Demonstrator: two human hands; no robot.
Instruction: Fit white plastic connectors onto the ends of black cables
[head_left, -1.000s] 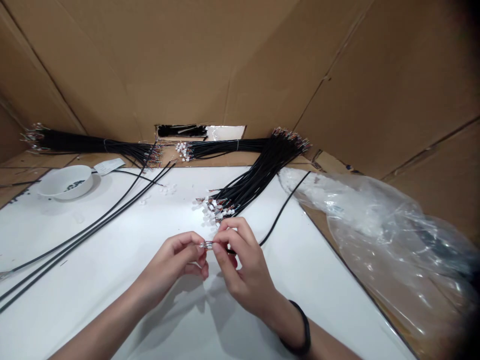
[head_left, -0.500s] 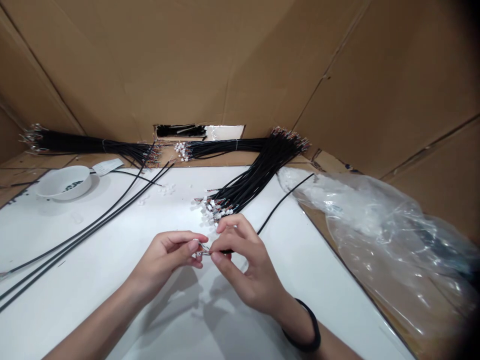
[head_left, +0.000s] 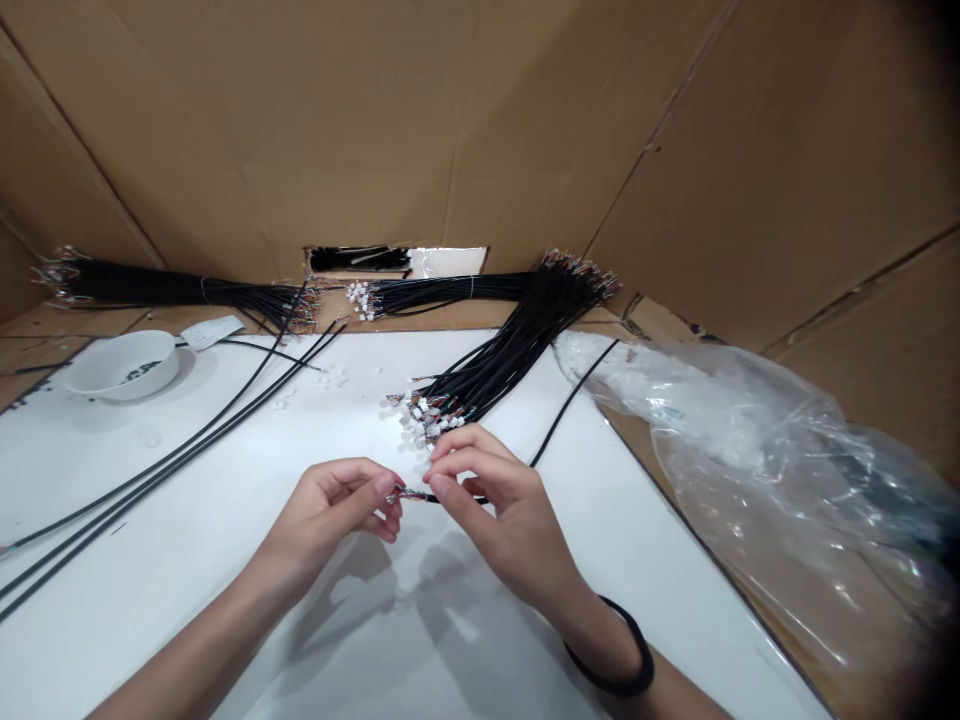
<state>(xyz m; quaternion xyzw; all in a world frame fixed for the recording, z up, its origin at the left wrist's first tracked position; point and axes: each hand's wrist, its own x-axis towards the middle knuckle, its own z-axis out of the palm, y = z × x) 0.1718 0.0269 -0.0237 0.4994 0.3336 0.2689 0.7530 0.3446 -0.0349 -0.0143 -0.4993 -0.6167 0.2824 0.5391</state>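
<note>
The left hand (head_left: 341,505) pinches a cluster of thin, multicoloured bare-ended wires (head_left: 411,494) between thumb and forefinger. They come out of a slender, round black cable (head_left: 574,400), held above the middle of the white, smooth worktop (head_left: 225,540). The right hand (head_left: 499,505) has its fingers bent around the cable's black sheath, just beside the wires; its exact grip is partly hidden. A black band (head_left: 637,680) circles the right wrist. From that hand the cable runs toward the worktop's far right corner, near a crumpled, clear plastic bag (head_left: 735,430) along the right edge.

Just beyond the hands, a thick bundle of black cables with small white connectors (head_left: 487,375) slants across the far edge. Near the far left corner stands a round white bowl (head_left: 82,382) containing small dark pieces, beside a pale paper tag (head_left: 212,331). Several loose black cables (head_left: 187,455) cross the left edge.
</note>
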